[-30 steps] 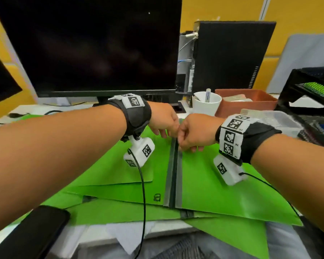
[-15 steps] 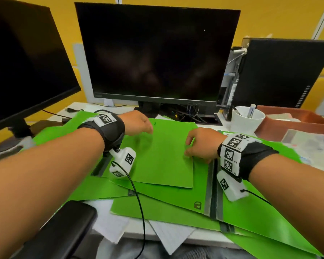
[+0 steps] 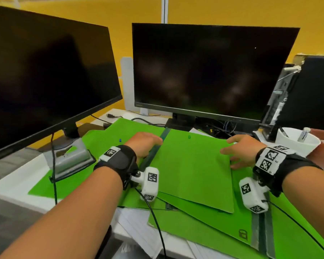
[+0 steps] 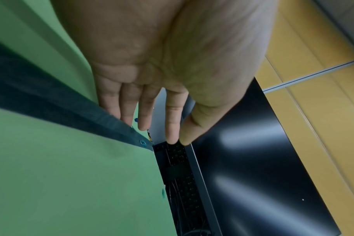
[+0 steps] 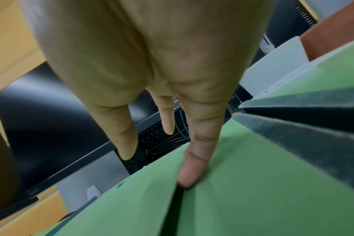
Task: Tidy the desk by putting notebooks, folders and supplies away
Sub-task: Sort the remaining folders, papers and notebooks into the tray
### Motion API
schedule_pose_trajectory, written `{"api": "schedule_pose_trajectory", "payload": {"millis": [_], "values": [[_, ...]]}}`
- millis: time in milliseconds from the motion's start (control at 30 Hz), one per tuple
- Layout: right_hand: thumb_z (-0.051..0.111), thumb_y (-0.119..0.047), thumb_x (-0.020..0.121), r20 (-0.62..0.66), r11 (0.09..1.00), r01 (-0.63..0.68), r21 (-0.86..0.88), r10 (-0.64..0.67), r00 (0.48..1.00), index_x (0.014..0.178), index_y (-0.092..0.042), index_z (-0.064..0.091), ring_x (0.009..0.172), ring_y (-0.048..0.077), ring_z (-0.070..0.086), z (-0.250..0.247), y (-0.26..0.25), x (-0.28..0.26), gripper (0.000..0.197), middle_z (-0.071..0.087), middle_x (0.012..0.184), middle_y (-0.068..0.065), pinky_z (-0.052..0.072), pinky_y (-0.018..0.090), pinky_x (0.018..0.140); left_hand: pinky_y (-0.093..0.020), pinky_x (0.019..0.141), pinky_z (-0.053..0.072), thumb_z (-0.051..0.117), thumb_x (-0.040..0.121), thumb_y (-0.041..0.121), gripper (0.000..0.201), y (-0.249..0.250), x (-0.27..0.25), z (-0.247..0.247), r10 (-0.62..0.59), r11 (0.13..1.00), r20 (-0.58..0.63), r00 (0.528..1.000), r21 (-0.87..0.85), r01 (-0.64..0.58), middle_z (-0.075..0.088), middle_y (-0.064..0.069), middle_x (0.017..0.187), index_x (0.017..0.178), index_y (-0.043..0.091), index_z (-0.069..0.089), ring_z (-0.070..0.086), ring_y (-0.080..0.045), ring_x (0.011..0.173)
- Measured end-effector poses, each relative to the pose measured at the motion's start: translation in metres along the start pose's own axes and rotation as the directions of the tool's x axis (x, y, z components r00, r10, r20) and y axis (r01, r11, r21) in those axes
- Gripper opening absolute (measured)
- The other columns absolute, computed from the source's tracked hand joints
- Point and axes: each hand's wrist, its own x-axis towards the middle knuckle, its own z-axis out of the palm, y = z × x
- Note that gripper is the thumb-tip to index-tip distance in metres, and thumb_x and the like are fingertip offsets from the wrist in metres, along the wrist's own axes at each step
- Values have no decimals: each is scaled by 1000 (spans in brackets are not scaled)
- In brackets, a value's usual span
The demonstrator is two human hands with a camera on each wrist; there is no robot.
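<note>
White papers jut over the desk's near edge under a pile of green folders. On the pile lies the top folder: the left hand, fingers straight, rests at its dark spine, and the right hand, fingers spread and relaxed, touches its right edge. Beyond stand two dark monitors and a white cup with pens.

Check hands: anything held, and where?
Nothing gripped. Left hand lies straight-fingered along the top green card folder's grey spine edge; right hand touches its opposite edge.
</note>
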Motion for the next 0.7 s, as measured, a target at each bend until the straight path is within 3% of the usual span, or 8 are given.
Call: {"api": "schedule_pose_trajectory", "payload": {"millis": [133, 200, 267, 333, 400, 533, 600, 700], "values": [[79, 2, 85, 16, 998, -20, 56, 19, 1000, 154, -12, 36, 77, 32, 65, -1, 5, 1, 82, 64, 116, 27, 62, 41, 64, -46, 100, 52, 65, 94, 12, 17, -2, 2, 1, -3, 999, 6, 1000, -46, 3, 68, -18, 128, 108, 12, 74, 63, -36, 122], [82, 3, 81, 17, 1000, -11, 5, 11, 1000, 154, -15, 36, 78, 38, 73, 3, 7, 3, 88, 71, 107, 21, 64, 47, 69, -44, 97, 54, 64, 94, 11, 19, -2, 5, 2, 4, 999, -2, 1000, -35, -4, 70, -16, 124, 110, 11, 74, 65, -34, 118], [80, 3, 81, 9, 999, 8, -36, -7, 1000, 146, -13, 46, 86, 40, 76, 7, 10, 5, 76, 74, 107, 19, 62, 57, 78, -37, 93, 55, 62, 94, 5, 17, -4, 9, 3, 14, 1000, -6, 1000, 5, -13, 72, -10, 115, 103, 14, 75, 68, -28, 109], [76, 6, 83, 9, 998, 23, -57, -22, 1000, 133, -8, 55, 88, 40, 75, 10, 9, 1, 56, 74, 106, 20, 61, 59, 80, -33, 90, 53, 62, 92, -1, 22, -7, 12, 6, 13, 999, -29, 1000, 44, -12, 71, -6, 107, 87, 19, 72, 63, -22, 95], [72, 7, 87, 20, 997, 8, -77, -7, 1000, 137, -3, 51, 78, 36, 75, 11, 7, -6, 55, 73, 101, 21, 63, 54, 76, -35, 91, 54, 63, 91, -3, 29, -8, 15, 7, 3, 998, -45, 999, 69, 0, 71, -6, 104, 80, 21, 72, 61, -21, 89], [71, 4, 91, 26, 986, -12, -166, 16, 1000, 157, -12, 33, 40, 19, 61, 3, 5, -16, 77, 65, 90, 16, 50, 24, 38, -38, 99, 55, 64, 92, -3, 20, -5, 10, 7, 12, 979, -18, 1000, 205, -8, 71, -5, 103, 97, 11, 77, 67, -24, 100], [72, 4, 90, 32, 978, -7, -206, 14, 999, 158, -14, 35, 39, 20, 58, -3, 4, -16, 80, 63, 90, 17, 49, 24, 37, -40, 100, 55, 66, 91, -3, 19, -4, 10, 8, 21, 963, -10, 1000, 270, -18, 74, -7, 107, 100, 8, 78, 69, -27, 105], [73, 6, 88, 33, 960, -12, -280, 22, 999, 157, -16, 37, 43, 22, 57, -9, 4, -17, 80, 64, 82, 19, 54, 28, 42, -44, 90, 60, 73, 85, -1, 13, -4, 12, 11, 11, 961, -15, 1000, 277, -6, 74, -3, 87, 82, 11, 76, 70, -27, 87]]}}
